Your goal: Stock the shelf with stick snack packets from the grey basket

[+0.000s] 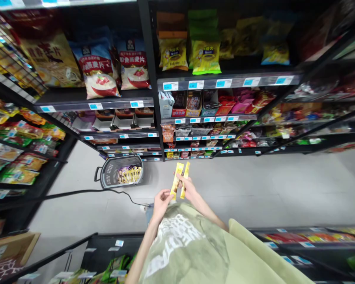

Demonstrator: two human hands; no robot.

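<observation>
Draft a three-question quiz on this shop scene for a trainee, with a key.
1. Short answer: Which of the person's hands is nearer to the grey basket?
2. Multiple choice: What is the main colour of the slim packets in the person's hands?
A) Red
B) Yellow
C) Green
3. True or false: The basket holds nothing.

Key:
1. The left hand.
2. B.
3. False; yellow and purple packs lie in it.
</observation>
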